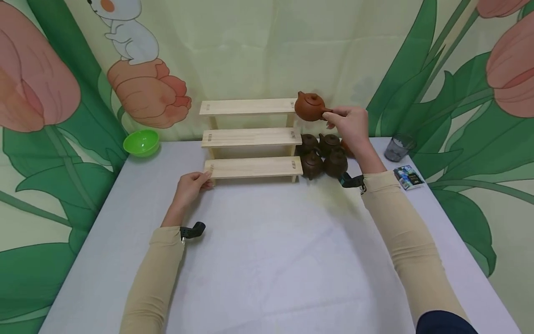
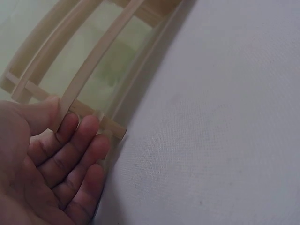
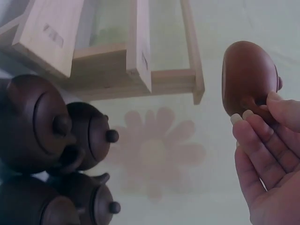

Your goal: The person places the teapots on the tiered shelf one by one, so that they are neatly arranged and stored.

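A reddish-brown clay teapot (image 1: pixel 309 107) is held up by its straight side handle, which my right hand (image 1: pixel 349 127) pinches between thumb and fingers. In the head view it overlaps the right end of the top step of a three-tier wooden shelf (image 1: pixel 252 168). The right wrist view shows the teapot (image 3: pixel 248 77) in the air, apart from the shelf. My left hand (image 1: pixel 192 188) grips the front left end of the lowest step, thumb on top and fingers beneath (image 2: pixel 79 140). Several dark brown teapots (image 1: pixel 312 164) stand on the table just right of the shelf.
Behind the right forearm, part of another reddish teapot (image 1: pixel 347 149) shows. A grey clear cup (image 1: pixel 399 147) and a small printed box (image 1: pixel 409 177) lie at the table's right edge. A green bowl (image 1: pixel 142 143) sits at the back left. A printed curtain (image 1: pixel 258 51) hangs behind the white table (image 1: pixel 267 260).
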The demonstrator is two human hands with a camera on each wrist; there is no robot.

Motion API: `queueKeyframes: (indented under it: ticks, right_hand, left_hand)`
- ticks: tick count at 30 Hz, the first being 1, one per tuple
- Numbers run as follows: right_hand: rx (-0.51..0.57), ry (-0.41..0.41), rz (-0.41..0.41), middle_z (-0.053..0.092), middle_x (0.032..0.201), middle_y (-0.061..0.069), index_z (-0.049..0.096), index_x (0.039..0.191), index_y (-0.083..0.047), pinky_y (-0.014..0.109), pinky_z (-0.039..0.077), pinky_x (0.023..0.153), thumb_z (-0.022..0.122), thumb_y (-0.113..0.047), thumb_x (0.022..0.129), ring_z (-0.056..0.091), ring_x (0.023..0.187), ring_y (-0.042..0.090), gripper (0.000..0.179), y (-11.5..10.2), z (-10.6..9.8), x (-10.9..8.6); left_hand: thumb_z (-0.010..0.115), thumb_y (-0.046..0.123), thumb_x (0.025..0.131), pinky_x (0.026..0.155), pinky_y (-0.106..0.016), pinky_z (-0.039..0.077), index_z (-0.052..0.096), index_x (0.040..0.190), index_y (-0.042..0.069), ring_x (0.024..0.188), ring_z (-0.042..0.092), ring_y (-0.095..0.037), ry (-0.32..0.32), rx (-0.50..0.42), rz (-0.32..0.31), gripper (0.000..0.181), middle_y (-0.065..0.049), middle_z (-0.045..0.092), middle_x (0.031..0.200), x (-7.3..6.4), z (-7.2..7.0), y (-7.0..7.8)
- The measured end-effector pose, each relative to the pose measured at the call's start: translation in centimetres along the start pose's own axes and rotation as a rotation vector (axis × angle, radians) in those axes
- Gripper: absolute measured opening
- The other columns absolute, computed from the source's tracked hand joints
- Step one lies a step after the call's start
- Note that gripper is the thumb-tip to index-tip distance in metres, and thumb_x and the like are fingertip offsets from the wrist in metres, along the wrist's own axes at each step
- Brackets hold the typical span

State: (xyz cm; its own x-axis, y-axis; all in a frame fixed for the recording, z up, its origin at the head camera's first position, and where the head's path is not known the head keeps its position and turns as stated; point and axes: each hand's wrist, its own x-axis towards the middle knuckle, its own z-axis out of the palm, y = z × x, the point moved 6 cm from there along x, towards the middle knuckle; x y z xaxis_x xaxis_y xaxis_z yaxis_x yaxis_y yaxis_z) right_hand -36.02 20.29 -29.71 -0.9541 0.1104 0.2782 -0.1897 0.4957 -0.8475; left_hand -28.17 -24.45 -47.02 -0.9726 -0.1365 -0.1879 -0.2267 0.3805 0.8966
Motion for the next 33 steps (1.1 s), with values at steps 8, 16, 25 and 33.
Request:
queueKeyframes:
  ticks: [8,16,25,33]
  right_hand:
    - [0.091,-0.041,-0.021,0.066,0.070,-0.010,0.077,0.108,-0.006,0.032,0.052,0.077,0.074,-0.030,0.090,0.065,0.069,0.010,0.030,-1.9,3.3,1.5]
    - [0.127,-0.063,-0.042,0.066,0.073,-0.011,0.078,0.106,-0.005,0.032,0.056,0.078,0.074,-0.025,0.090,0.065,0.064,0.009,0.026,-3.4,6.7,2.6]
    - [0.135,-0.064,-0.056,0.065,0.075,-0.008,0.079,0.101,-0.004,0.022,0.051,0.059,0.075,-0.022,0.089,0.065,0.064,0.014,0.022,-4.1,9.9,3.1]
    - [0.161,-0.103,-0.009,0.076,0.092,0.009,0.079,0.103,-0.008,0.026,0.054,0.064,0.074,-0.022,0.089,0.070,0.072,0.024,0.021,-5.4,12.7,3.2]
  left_hand:
    - [0.059,0.041,0.099,0.076,-0.019,0.058,0.069,0.114,-0.004,0.078,0.068,-0.004,-0.007,-0.014,0.010,0.049,0.000,0.072,0.084,0.1,-0.3,-0.2]
    - [0.060,0.042,0.098,0.074,-0.017,0.056,0.070,0.110,-0.002,0.080,0.065,-0.006,0.007,-0.010,0.000,0.047,-0.002,0.070,0.087,0.2,-0.4,-0.1]
    - [0.063,0.034,0.098,0.073,-0.018,0.056,0.066,0.122,-0.001,0.079,0.065,-0.007,0.023,-0.030,-0.006,0.042,-0.011,0.069,0.099,0.4,-0.4,0.2]
    - [0.065,0.025,0.096,0.072,-0.015,0.055,0.059,0.137,0.004,0.078,0.063,-0.003,0.073,-0.111,-0.010,0.046,-0.011,0.067,0.110,0.6,-0.1,0.1]
